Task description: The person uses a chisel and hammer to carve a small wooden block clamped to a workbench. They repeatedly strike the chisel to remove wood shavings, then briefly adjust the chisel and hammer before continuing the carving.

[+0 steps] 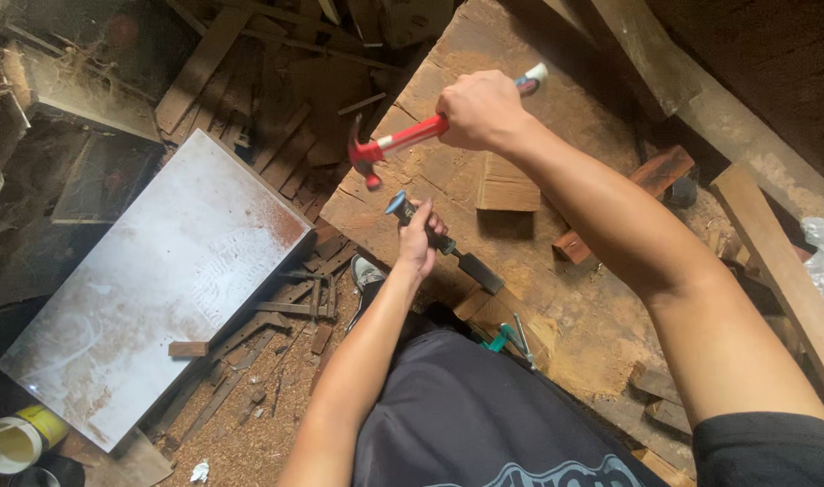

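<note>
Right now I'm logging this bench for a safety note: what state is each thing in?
Hammer: raised above the chisel, gripped by the right hand.
Chisel: held slanted by the left hand, blade down on the workbench.
Small wood block: lying flat, untouched.
White panel: flat, dusty.
Yellow-lidded tub: on the floor, whether open or closed unclear.

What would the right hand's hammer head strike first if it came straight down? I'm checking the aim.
Probably the blue butt end of the chisel held in the left hand; the hammer in the right hand hangs just above it, though depth is unclear.
</note>
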